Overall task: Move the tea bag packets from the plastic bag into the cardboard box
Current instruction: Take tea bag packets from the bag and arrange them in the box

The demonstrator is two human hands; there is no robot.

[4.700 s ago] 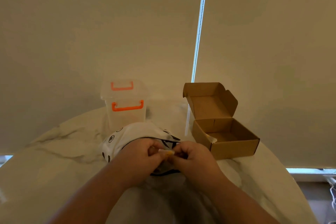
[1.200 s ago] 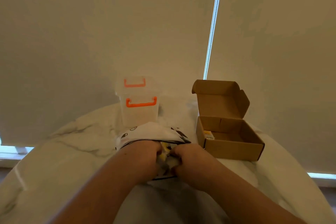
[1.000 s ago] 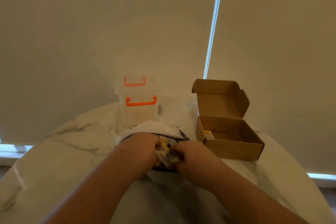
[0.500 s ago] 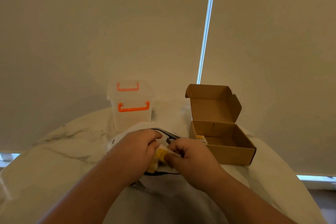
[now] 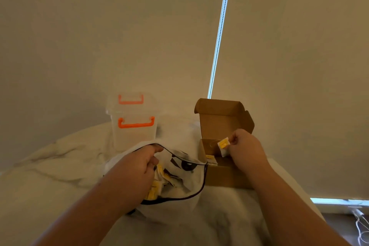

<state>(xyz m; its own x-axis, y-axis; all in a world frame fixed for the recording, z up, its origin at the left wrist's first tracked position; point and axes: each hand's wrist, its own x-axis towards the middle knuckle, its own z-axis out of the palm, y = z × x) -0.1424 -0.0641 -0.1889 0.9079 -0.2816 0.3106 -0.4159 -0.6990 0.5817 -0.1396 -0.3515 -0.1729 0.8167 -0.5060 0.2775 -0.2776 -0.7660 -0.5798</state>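
Since half a second back, right hand carried one pinched packet rightward, now above the cardboard box; left hand gripped the plastic bag rim.

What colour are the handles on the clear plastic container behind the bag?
Orange: both handles on the clear container, clearest in the head view.

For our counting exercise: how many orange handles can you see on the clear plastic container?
2. One orange handle sits on the lid of the clear container; the other orange handle is on its front, just below the lid. Any on the far side would be hidden.
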